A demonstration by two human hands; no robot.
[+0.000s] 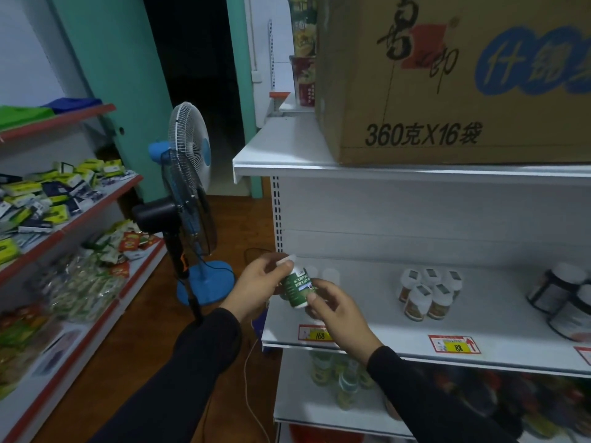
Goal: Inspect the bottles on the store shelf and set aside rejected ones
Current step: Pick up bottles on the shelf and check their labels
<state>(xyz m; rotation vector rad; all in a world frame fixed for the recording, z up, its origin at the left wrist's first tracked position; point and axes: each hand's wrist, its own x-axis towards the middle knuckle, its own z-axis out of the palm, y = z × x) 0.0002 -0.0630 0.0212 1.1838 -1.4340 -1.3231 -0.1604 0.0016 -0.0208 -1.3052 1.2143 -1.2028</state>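
Note:
A small white bottle with a green label (299, 288) is held tilted in front of the left end of the white store shelf (383, 342). My left hand (259, 282) grips its cap end, and my right hand (335, 310) pinches its bottom end. Behind the hands, two white-capped bottles (331, 274) stand on the shelf, partly hidden. A cluster of several white-capped brown bottles (428, 292) stands mid-shelf. Dark jars with white lids (566, 298) stand at the right end.
A large cardboard box (447, 78) fills the shelf above. Jars (339, 378) sit on the shelf below. A standing fan with a blue base (188, 199) is in the aisle to the left, before shelves of packaged goods (64, 219). A dark doorway (192, 59) lies beyond.

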